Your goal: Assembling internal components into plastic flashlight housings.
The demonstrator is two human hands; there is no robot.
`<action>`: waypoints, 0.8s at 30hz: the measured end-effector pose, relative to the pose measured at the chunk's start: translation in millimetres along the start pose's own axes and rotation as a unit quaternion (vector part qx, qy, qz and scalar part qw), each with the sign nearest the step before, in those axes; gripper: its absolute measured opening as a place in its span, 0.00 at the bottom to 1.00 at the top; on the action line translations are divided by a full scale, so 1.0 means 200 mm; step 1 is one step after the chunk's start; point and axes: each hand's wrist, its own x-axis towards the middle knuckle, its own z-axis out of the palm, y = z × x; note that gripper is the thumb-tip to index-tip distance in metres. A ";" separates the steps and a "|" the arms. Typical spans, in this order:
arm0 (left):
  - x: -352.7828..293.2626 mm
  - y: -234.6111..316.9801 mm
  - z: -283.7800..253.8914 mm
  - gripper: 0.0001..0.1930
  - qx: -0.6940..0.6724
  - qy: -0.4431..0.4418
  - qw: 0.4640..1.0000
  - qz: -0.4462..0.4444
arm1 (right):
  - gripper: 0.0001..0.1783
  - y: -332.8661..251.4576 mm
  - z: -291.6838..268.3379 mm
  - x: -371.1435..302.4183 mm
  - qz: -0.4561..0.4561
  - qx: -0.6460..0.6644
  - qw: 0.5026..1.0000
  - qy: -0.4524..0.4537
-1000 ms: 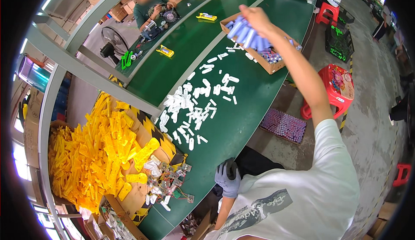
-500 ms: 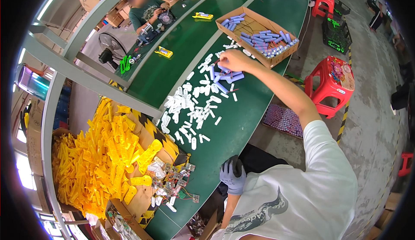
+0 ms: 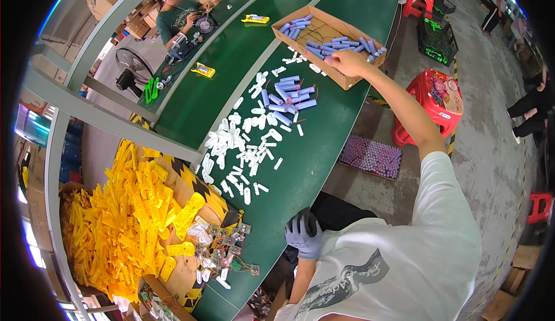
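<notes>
R hand [image 3: 346,62] fingers curled over cardboard box [image 3: 300,25] rim—grip unclear; gloved L hand [image 3: 303,235] spread on table edge [image 3: 272,228].

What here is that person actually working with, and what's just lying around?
In use:
- right hand reaching into the cardboard tray of blue cylinders
- blue cylinders heaped on the green table
- gloved left hand at the table edge

Lying about:
- white pieces
- yellow plastic parts
- red stool
</notes>
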 end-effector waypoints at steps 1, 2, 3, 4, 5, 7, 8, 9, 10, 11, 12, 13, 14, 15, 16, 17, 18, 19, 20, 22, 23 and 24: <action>0.00 -0.01 0.00 0.15 0.003 0.003 1.000 0.003 | 0.26 0.00 -0.01 0.01 0.002 0.001 1.000 0.000; -0.01 -0.01 0.00 0.15 0.007 0.006 1.000 0.005 | 0.26 0.00 -0.03 0.03 -0.009 -0.008 1.000 -0.017; -0.01 -0.01 -0.01 0.15 0.007 0.005 1.000 0.006 | 0.26 0.00 -0.04 0.05 -0.021 -0.017 0.999 -0.034; -0.01 0.00 0.00 0.15 0.013 0.006 1.000 0.013 | 0.26 0.02 -0.05 0.07 -0.022 -0.017 0.999 -0.034; 0.00 0.00 0.00 0.15 0.018 0.008 1.000 0.019 | 0.26 0.04 -0.06 0.08 -0.037 -0.010 0.999 -0.027; -0.02 -0.01 0.00 0.16 0.025 0.008 0.999 0.019 | 0.26 0.03 -0.08 0.08 -0.057 -0.004 0.998 -0.022; -0.02 -0.01 0.01 0.16 0.032 0.006 0.999 0.020 | 0.27 0.01 -0.11 0.09 -0.037 0.069 0.997 -0.007; -0.03 -0.02 0.02 0.16 0.033 0.008 0.999 0.016 | 0.27 -0.01 -0.14 0.09 -0.017 0.141 0.990 0.008; -0.03 -0.03 0.03 0.15 0.035 0.012 0.999 0.020 | 0.27 -0.03 -0.19 0.10 -0.017 0.140 0.990 0.006; -0.04 -0.03 0.04 0.15 0.037 0.015 0.999 0.022 | 0.26 -0.06 -0.23 0.13 -0.032 0.164 0.984 0.061; -0.04 -0.03 0.03 0.15 0.038 0.014 0.999 0.019 | 0.26 -0.09 -0.27 0.15 -0.046 0.188 0.974 0.117; -0.03 -0.03 0.03 0.14 0.036 0.012 0.999 0.024 | 0.26 -0.14 -0.31 0.18 -0.047 0.187 0.974 0.115; -0.03 -0.03 0.02 0.14 0.036 0.010 0.999 0.028 | 0.26 -0.20 -0.33 0.21 -0.071 0.205 0.964 0.152; -0.03 -0.02 0.03 0.14 0.038 0.010 0.999 0.024 | 0.26 -0.26 -0.35 0.25 -0.094 0.222 0.952 0.189; -0.03 -0.03 0.03 0.14 0.033 0.013 0.999 0.023 | 0.26 -0.34 -0.35 0.28 -0.097 0.224 0.952 0.185; -0.04 -0.03 0.02 0.15 0.028 0.016 0.999 0.021 | 0.26 -0.40 -0.36 0.31 -0.108 0.221 0.952 0.184; -0.04 -0.03 0.02 0.15 0.030 0.017 0.999 0.018 | 0.26 -0.47 -0.35 0.33 -0.120 0.219 0.951 0.182; -0.05 -0.04 0.02 0.15 0.032 0.017 0.999 0.018 | 0.26 -0.53 -0.31 0.37 -0.124 0.222 0.951 0.177; -0.05 -0.04 0.03 0.15 0.032 0.018 0.999 0.021 | 0.25 -0.56 -0.26 0.40 -0.130 0.229 0.947 0.186; -0.02 -0.01 0.02 0.16 0.032 0.012 0.999 0.016 | 0.24 -0.62 -0.16 0.44 -0.141 0.239 0.942 0.190; -0.02 0.00 0.01 0.16 0.031 0.003 0.999 0.012 | 0.23 -0.65 -0.10 0.44 -0.182 0.235 0.929 0.219; -0.03 -0.01 0.01 0.16 0.036 0.006 0.999 0.008 | 0.22 -0.69 -0.04 0.43 -0.221 0.231 0.914 0.248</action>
